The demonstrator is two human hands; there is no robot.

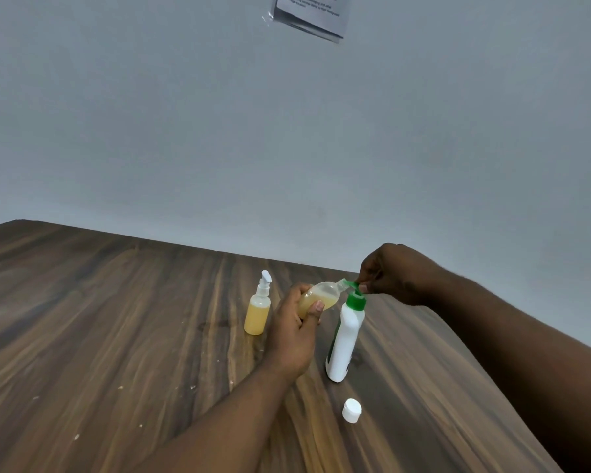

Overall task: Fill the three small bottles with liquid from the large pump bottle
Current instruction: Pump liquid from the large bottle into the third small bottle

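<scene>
A tall white bottle [343, 339] with a green pump top [356, 299] stands on the wooden table [116, 319]. My left hand [296, 331] grips a small clear bottle [321, 297], tilted on its side and partly filled with yellow liquid, its open neck against the green spout. My right hand [389, 274] pinches the green pump head from above. A second small bottle [257, 314] with a white pump, full of yellow liquid, stands upright to the left. A white cap [351, 410] lies on the table nearer to me. I see no third small bottle.
The table's far edge meets a plain grey wall. Its right edge runs diagonally under my right forearm. A printed paper sheet [313, 13] hangs on the wall high up. Small pale crumbs dot the tabletop at the left front.
</scene>
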